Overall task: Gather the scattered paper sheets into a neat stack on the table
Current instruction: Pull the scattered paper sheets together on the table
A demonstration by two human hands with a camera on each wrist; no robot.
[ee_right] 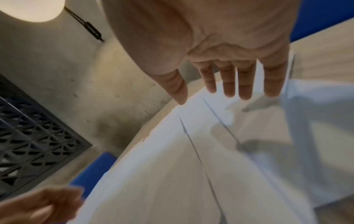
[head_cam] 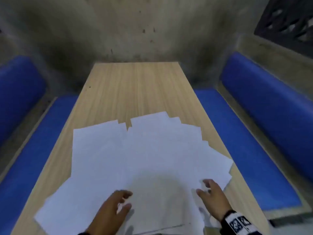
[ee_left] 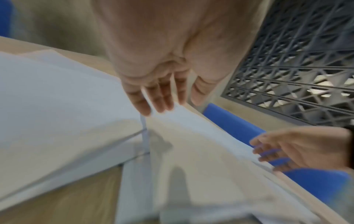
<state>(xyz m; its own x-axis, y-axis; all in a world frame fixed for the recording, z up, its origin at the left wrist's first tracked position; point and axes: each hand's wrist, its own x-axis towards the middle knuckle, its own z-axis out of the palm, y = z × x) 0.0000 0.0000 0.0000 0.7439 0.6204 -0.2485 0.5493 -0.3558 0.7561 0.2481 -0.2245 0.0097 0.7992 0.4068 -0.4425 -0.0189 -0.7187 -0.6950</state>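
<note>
Several white paper sheets [head_cam: 135, 158] lie fanned out and overlapping on the near half of the wooden table [head_cam: 135, 90]. My left hand [head_cam: 126, 200] is over the near left part of the spread, fingers loosely extended and holding nothing. My right hand [head_cam: 203, 186] is over the near right sheets, fingers spread and also empty. In the left wrist view the left hand [ee_left: 162, 104] has straight fingers just above the papers [ee_left: 57, 106], with a shadow beneath. In the right wrist view the right hand [ee_right: 226, 92] shows straight, spread fingers above the papers [ee_right: 172, 166].
Blue padded benches run along the table's left side [head_cam: 33, 150] and right side [head_cam: 254, 150]. A stained concrete wall [head_cam: 135, 31] closes the far end. A black lattice grille [head_cam: 288, 22] sits at upper right. Some sheets overhang the table's right edge.
</note>
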